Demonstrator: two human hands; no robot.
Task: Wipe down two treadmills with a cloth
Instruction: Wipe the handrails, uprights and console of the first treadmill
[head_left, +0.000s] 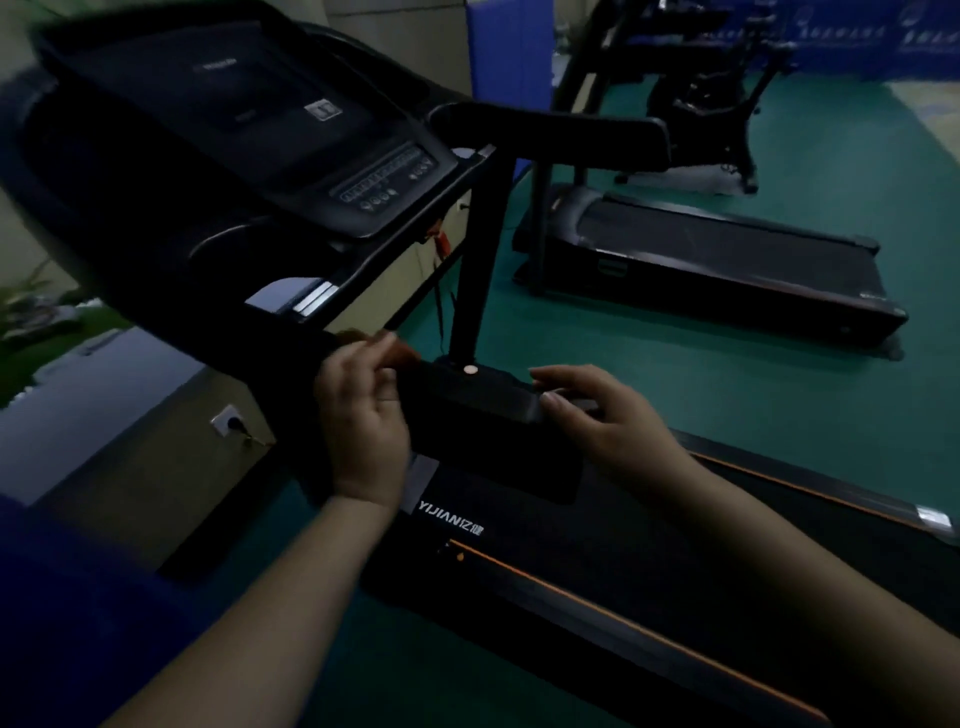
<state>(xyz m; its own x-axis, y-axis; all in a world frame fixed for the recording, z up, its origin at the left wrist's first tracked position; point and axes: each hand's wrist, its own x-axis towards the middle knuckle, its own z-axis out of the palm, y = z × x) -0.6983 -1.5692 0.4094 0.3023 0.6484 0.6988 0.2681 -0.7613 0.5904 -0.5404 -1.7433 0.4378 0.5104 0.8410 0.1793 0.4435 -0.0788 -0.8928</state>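
Head view: left hand (363, 415) and right hand (597, 415) pinch a dark cloth (483, 431) over the treadmill (571, 566); its post (480, 260) stands just behind.

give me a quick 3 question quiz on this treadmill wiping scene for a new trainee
1. True or false: both hands hold the dark cloth between them.
2. Multiple choice: the second treadmill stands (a) behind the person, (b) further off on the right on the green floor, (c) on top of the near treadmill.
3. What colour is the stripe along the near treadmill's side rail?

Key
1. True: the left hand grips one end and the right hand the other.
2. b
3. Orange
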